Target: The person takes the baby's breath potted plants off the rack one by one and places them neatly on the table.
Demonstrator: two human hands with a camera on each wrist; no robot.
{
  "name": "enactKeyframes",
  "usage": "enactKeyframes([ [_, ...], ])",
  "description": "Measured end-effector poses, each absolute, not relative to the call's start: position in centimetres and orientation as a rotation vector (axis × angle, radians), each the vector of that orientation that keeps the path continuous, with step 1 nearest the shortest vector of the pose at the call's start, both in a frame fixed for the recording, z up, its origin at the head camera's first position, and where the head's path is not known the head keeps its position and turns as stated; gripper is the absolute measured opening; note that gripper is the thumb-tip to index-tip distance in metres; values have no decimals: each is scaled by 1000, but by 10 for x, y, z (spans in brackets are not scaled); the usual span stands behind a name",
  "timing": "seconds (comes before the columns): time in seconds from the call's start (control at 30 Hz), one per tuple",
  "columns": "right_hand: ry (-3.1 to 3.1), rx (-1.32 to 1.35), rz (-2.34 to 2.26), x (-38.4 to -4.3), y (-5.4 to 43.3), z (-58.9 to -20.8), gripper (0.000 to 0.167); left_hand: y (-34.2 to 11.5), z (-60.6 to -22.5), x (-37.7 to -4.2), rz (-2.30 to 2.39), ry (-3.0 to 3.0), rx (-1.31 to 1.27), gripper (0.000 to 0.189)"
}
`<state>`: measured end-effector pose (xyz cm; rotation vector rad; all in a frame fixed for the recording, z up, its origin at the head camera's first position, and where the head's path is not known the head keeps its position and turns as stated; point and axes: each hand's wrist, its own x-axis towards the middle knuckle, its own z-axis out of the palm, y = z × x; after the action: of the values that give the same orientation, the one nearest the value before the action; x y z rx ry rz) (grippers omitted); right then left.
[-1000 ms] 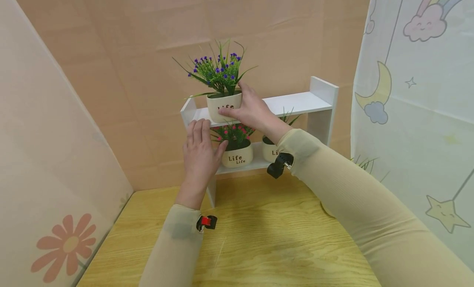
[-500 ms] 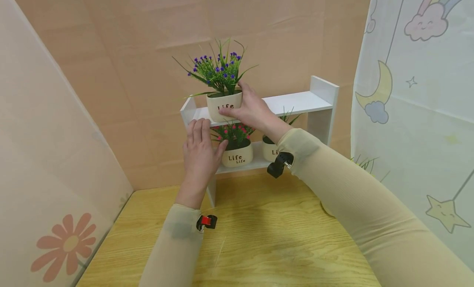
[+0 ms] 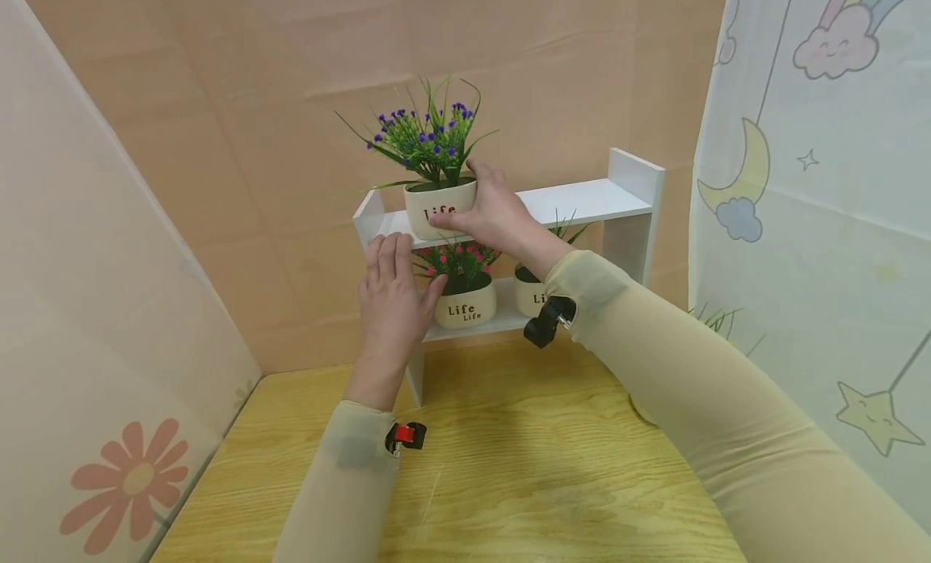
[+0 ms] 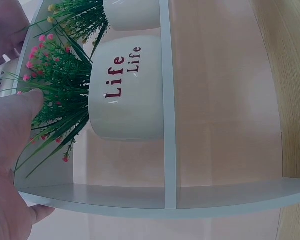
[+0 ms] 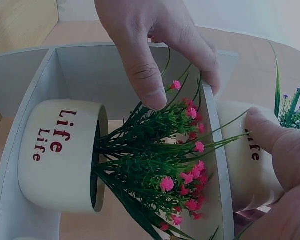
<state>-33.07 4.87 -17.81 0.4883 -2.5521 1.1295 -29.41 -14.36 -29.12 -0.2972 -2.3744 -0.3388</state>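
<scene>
In the head view my right hand [image 3: 498, 212] grips a cream pot of purple flowers [image 3: 440, 203] at the left end of the upper shelf, thumb across the front lettering and fingers round the right side. My left hand [image 3: 393, 296] holds the left corner of the white shelf [image 3: 589, 199]; its thumb [image 4: 32, 102] lies on the inner side and a finger [image 4: 41, 213] shows outside the side panel. Directly below, a pot with pink flowers [image 3: 465, 304] stands on the lower shelf. The right hand's fingers behind the purple-flowered pot are mostly hidden.
A third lettered pot [image 3: 529, 295] stands to the right on the lower shelf, partly behind my right wrist; yellow flowers [image 4: 52, 14] show there. Grassy leaves [image 3: 716, 321] poke out beyond my right sleeve. The shelf stands on a wooden table [image 3: 509, 458] against a peach backdrop [image 3: 291, 183].
The pot of purple flowers has shifted or turned very slightly to the left under my right hand. The left hand keeps its place on the shelf corner.
</scene>
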Motion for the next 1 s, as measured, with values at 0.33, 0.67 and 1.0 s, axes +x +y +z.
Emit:
enactKeyframes([
  [0.33, -2559, 486, 1116, -333, 49, -179, 122, -143, -292, -295, -329, -2364, -298, 83],
  [0.67, -2565, 485, 1098, -333, 49, -177, 119, -143, -292, -295, -331, -2365, -297, 83],
  [1.0, -2522, 478, 1103, -329, 52, -177, 117, -143, -291, -295, -339, -2375, -306, 83],
])
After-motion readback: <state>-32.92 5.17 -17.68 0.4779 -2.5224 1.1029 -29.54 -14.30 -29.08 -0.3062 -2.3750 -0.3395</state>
